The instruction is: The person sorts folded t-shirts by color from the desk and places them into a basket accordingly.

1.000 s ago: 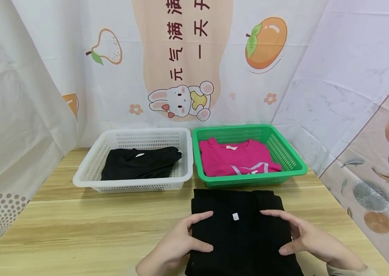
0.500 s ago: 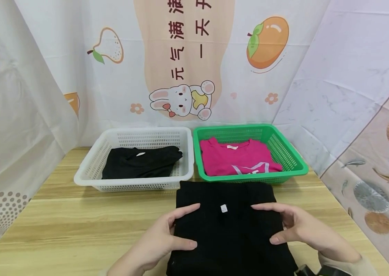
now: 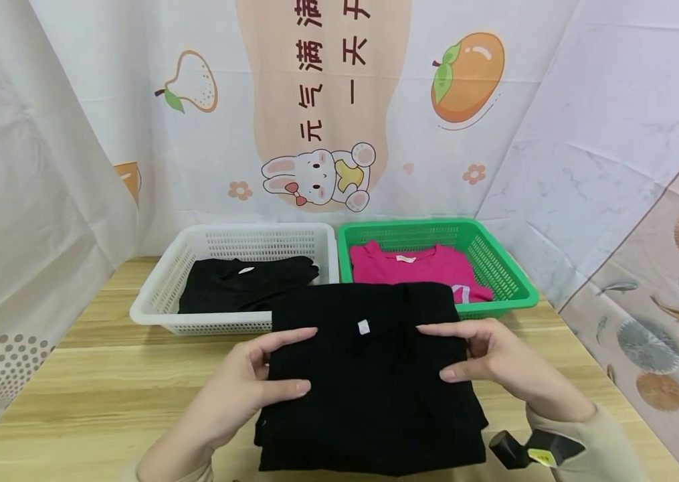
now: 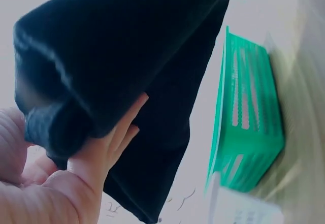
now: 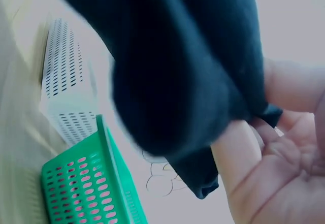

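Note:
A folded black shirt [image 3: 369, 402] with a small white neck label [image 3: 364, 327] hangs above the table between both hands. My left hand [image 3: 249, 375] grips its left side, thumb and forefinger on top; the left wrist view shows other fingers against its underside. On the opposite side my right hand [image 3: 490, 355] holds the fabric the same way, with fingers tucked under the fold in the right wrist view. The shirt's far edge overlaps the near rims of the white basket [image 3: 195, 321] and the green basket [image 3: 504, 308] in the head view.
Another folded black garment [image 3: 225, 288] lies in the white basket. Inside the green one is a pink shirt [image 3: 411, 268]. Both stand side by side at the back of the wooden table [image 3: 104, 388], before a printed curtain [image 3: 195, 167]. A black device is strapped to the right wrist.
Both hands have raised the black shirt off the table and moved it forward and to the left. The baskets and the garments in them stay put.

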`<state>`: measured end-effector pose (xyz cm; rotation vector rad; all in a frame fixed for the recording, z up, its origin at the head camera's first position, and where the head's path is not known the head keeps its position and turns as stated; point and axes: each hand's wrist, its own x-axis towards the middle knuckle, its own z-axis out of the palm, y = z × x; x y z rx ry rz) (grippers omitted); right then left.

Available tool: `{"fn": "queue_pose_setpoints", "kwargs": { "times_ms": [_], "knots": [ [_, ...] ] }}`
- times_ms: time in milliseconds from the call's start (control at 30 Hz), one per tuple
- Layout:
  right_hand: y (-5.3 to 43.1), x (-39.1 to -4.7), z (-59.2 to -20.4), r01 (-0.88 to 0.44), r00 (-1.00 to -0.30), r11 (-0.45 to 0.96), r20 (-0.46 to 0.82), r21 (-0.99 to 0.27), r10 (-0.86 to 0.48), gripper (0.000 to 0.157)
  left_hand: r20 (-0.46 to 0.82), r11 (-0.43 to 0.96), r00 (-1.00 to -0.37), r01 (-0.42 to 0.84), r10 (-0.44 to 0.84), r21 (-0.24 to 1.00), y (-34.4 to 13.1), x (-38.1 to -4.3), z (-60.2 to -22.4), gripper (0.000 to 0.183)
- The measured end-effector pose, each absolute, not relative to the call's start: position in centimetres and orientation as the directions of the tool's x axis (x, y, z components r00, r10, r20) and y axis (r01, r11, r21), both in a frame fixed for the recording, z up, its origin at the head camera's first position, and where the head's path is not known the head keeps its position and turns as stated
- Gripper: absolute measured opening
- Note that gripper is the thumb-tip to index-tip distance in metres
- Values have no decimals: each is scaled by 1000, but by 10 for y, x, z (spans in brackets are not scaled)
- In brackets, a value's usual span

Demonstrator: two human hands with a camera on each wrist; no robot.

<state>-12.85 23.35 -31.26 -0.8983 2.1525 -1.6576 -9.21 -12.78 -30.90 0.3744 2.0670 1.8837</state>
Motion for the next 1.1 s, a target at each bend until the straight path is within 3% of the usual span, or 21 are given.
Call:
{"fn": "queue_pose_setpoints", "kwargs": {
  "times_ms": [233,333,667,767,967,1100],
  "knots": [
    [209,-143,-299,-333,-860,230,194,-915,-471,38,28,281,-978,86,206,956,-141,-102,-295,33],
    [198,-150,-294,-291,-900,250,176,-924,-399,30,54,333,-984,108,168,937,-147,-107,-292,31],
    [163,-179,-286,-163,-966,126,132,-978,-223,25,106,407,-993,115,44,906,-165,-125,-283,42],
    [154,-187,-284,-123,-971,104,98,-987,-219,29,120,397,-993,114,11,911,-170,-131,-279,44],
    [141,-202,-277,-91,-933,25,77,-995,-351,43,113,413,-993,97,-15,906,-178,-142,-272,45],
    [132,-213,-272,-66,-932,33,50,-997,-359,44,152,457,-988,125,-24,881,-183,-152,-270,45]
  ]
}}
